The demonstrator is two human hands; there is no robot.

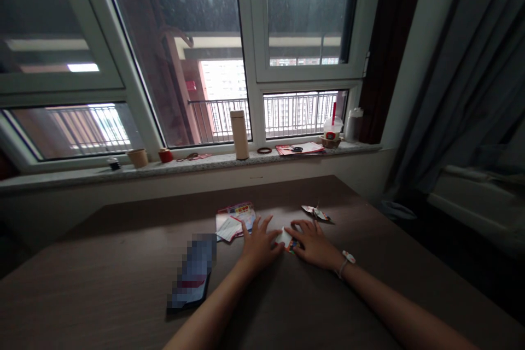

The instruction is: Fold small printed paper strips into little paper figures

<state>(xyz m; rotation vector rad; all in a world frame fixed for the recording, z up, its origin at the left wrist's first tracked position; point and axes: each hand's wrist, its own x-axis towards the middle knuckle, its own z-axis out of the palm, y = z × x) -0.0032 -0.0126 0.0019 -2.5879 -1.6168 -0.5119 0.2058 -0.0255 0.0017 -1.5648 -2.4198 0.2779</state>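
A small piece of folded paper (283, 237), white on top with a colourful printed part below, lies on the table between my two hands. My left hand (261, 243) has its thumb and forefinger on the paper's left edge, its other fingers spread over the table. From the other side, my right hand (314, 243) holds the printed right part between thumb and fingers, covering some of it. A bracelet (346, 259) is on my right wrist. Just beyond the right hand lies a folded paper shape (316, 213). Printed paper sheets (235, 221) lie beside my left fingertips.
A blurred-out dark phone-like object (192, 272) lies left of my left forearm on the brown table (102, 262). Along the windowsill (197, 163) stand a beige flask (239, 135), a paper cup (138, 158), scissors (293, 149) on red papers and a drink cup (332, 128) with a straw.
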